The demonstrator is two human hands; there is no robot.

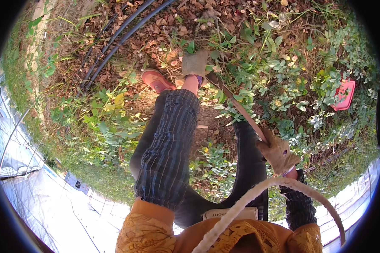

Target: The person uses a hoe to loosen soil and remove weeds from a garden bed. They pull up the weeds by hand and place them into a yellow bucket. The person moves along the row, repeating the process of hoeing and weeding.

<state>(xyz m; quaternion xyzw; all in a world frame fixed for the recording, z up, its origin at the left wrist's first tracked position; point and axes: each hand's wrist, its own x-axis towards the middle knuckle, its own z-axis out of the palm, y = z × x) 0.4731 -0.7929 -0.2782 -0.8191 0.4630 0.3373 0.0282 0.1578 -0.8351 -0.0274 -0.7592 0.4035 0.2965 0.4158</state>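
My left hand (194,64), in a worn tan work glove, reaches down among the stems and leaves near the top middle; its fingers are hidden, so its grip does not show. My right hand (277,151), gloved alike, is closed around the end of a wooden handle (245,115) at the lower right. That handle slants up and left to a dark tool head (213,79), partly covered by leaves, close beside my left glove. Leafy green plants (240,72) surround the tool head.
My reddish shoe (158,80) stands left of the left glove. Two black hoses (123,39) curve across dry leaves at the upper left. A pink plastic container (345,95) lies among plants at the right. White sheeting (50,208) spreads at the lower left.
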